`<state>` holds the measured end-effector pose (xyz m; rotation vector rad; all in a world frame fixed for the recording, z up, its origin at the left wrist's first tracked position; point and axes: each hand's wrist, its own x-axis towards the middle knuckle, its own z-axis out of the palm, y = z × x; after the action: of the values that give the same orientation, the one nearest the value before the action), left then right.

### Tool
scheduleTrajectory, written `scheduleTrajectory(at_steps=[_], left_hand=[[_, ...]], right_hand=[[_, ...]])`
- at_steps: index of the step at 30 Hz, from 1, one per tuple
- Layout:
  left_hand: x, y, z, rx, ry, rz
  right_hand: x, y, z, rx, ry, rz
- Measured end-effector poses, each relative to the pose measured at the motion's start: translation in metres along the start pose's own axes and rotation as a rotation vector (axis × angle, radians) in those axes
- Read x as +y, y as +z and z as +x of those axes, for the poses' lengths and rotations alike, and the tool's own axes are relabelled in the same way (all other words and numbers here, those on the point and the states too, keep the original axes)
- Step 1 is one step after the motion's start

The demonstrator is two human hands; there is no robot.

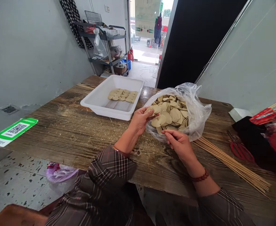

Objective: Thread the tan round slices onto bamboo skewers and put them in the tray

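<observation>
My left hand [139,121] is closed on a few thin beige round slices [155,110], held over the near left side of an open clear plastic bag [196,116]. A heap of loose slices [174,114] of the same kind fills the bag. My right hand [179,142] pinches what looks like a thin skewer at the bag's near edge; only a short dark bit of it shows past the fingers. Left of the bag, a white plastic tray [107,110] holds slices threaded on skewers [122,95], lying side by side.
Bare bamboo skewers [232,163] lie in a bundle right of my right hand. Beyond them are red-handled scissors [241,150] and a black holder [253,135] with red-wrapped sticks. A green QR card [13,131] sits at the wooden table's [81,138] left edge. Behind stands a shelf cart [105,37].
</observation>
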<state>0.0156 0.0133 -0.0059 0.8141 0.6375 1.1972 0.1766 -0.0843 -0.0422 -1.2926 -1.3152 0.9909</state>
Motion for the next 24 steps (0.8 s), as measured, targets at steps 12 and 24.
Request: scheduleTrajectory(at_steps=[12,24], left_hand=[[-0.012,0.005,-0.003,-0.038,-0.075,0.020],[-0.013,0.004,-0.002,-0.152,-0.201,-0.121]], right_hand=[[0.001,-0.001,0.001,0.088,-0.068,-0.094],[0.000,0.000,0.000,0.072,0.017,0.083]])
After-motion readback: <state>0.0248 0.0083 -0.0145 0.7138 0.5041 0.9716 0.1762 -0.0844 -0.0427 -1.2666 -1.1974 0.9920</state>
